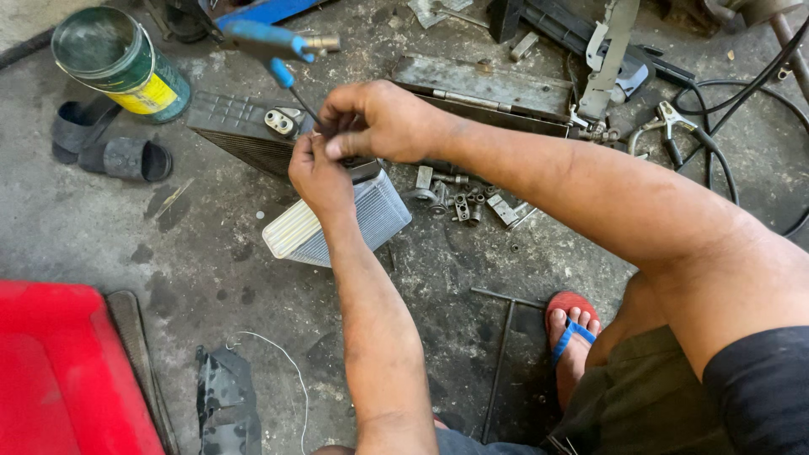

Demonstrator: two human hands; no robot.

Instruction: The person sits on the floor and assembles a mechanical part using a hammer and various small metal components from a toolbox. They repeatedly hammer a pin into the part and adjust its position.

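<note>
Head view is looking down at a person sitting on a stained concrete floor [211,278]. Nearest, the left hand [320,177] is curling closed against the top of a finned aluminium evaporator core [354,221], its fingertips hidden under the other hand. Just above, the right hand [379,122] is pinching shut on the thin dark shaft of a blue-handled tool [268,46]; the tool's tip is lying out of sight between the fingers. Beside the core, small metal fittings [463,202] are lying scattered. Farther off, a green can [118,59] is standing near dark sandals [109,147], and black hoses [742,109] are running out of frame.
</note>
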